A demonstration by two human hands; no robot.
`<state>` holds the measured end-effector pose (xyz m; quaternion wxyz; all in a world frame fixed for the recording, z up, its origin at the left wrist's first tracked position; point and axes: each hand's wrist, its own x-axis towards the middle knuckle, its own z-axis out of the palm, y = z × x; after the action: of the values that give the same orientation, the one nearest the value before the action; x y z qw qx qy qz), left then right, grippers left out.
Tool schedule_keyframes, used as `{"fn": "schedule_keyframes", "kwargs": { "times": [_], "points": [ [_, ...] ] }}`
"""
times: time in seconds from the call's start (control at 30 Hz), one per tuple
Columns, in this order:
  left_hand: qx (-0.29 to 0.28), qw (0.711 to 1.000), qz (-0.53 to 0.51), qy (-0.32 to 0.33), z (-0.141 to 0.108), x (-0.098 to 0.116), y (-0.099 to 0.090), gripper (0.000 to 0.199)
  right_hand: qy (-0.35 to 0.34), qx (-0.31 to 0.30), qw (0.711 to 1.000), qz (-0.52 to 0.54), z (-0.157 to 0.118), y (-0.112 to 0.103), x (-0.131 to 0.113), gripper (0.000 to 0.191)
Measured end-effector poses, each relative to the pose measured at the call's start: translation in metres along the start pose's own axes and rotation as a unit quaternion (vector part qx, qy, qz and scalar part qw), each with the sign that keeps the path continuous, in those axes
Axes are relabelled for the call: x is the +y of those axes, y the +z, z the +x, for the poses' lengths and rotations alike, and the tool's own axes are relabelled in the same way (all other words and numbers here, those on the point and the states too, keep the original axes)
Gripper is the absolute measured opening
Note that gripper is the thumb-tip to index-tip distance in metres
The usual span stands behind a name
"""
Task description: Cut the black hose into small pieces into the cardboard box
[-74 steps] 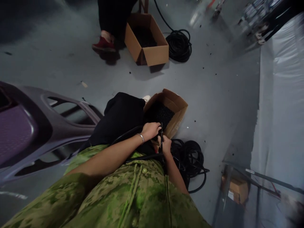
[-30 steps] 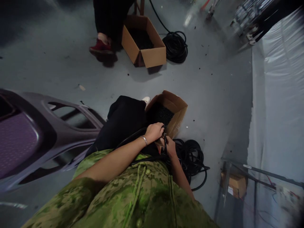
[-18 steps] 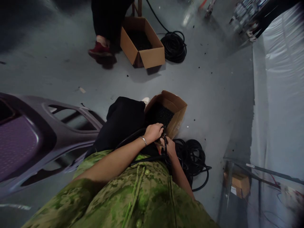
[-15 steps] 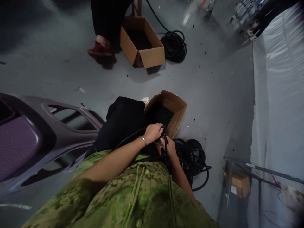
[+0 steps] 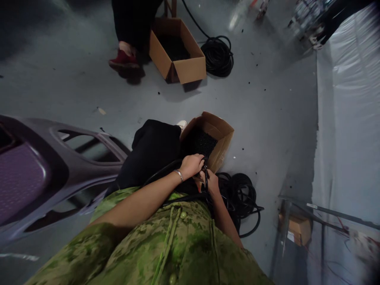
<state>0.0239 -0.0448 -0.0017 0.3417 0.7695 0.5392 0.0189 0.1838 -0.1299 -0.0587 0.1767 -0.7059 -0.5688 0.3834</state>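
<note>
My left hand point(image 5: 192, 165), with a silver bracelet at the wrist, is closed on a black hose point(image 5: 160, 172) that runs back over my lap. Close beside it, my right hand point(image 5: 211, 183) is closed round a slim dark tool point(image 5: 206, 174). An orange-red part shows at the palm; the tool's exact kind is unclear. Both hands are over the near edge of an open cardboard box point(image 5: 223, 147). Many small black pieces point(image 5: 203, 141) lie inside it. The fingertips of my left hand are partly hidden.
Coiled black hose point(image 5: 243, 192) lies right of my lap. Ahead stand another open box point(image 5: 190, 70) and a hose coil point(image 5: 218, 57), beside a seated person's red shoe point(image 5: 124, 60). A purple-grey plastic chair point(image 5: 59, 158) is at left. A metal frame point(image 5: 332, 213) stands at right.
Both hands keep nearly the same place and grip. The view has shifted very slightly; nothing else has visibly moved.
</note>
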Motion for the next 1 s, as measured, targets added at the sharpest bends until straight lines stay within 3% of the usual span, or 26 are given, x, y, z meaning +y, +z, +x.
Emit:
{"fn": "schedule_keyframes", "kwargs": {
  "times": [0.23, 0.57, 0.77, 1.0],
  "points": [
    [-0.014, 1.0, 0.004, 0.003, 0.0, 0.001, 0.0, 0.035, 0.004, 0.003, 1.0, -0.013, 0.001, 0.001, 0.001, 0.043],
    [-0.01, 1.0, -0.016, -0.011, 0.001, -0.001, -0.001, 0.032, 0.009, 0.047, 0.996, -0.074, -0.011, 0.005, -0.002, 0.056],
    [-0.017, 1.0, -0.005, -0.005, 0.0, 0.001, -0.002, 0.034, -0.004, 0.087, 0.993, -0.081, -0.016, 0.012, 0.006, 0.056],
    [-0.004, 1.0, -0.026, -0.016, 0.0, 0.0, -0.001, 0.034, -0.001, 0.09, 0.991, -0.099, -0.012, 0.016, 0.009, 0.053]
  ]
}}
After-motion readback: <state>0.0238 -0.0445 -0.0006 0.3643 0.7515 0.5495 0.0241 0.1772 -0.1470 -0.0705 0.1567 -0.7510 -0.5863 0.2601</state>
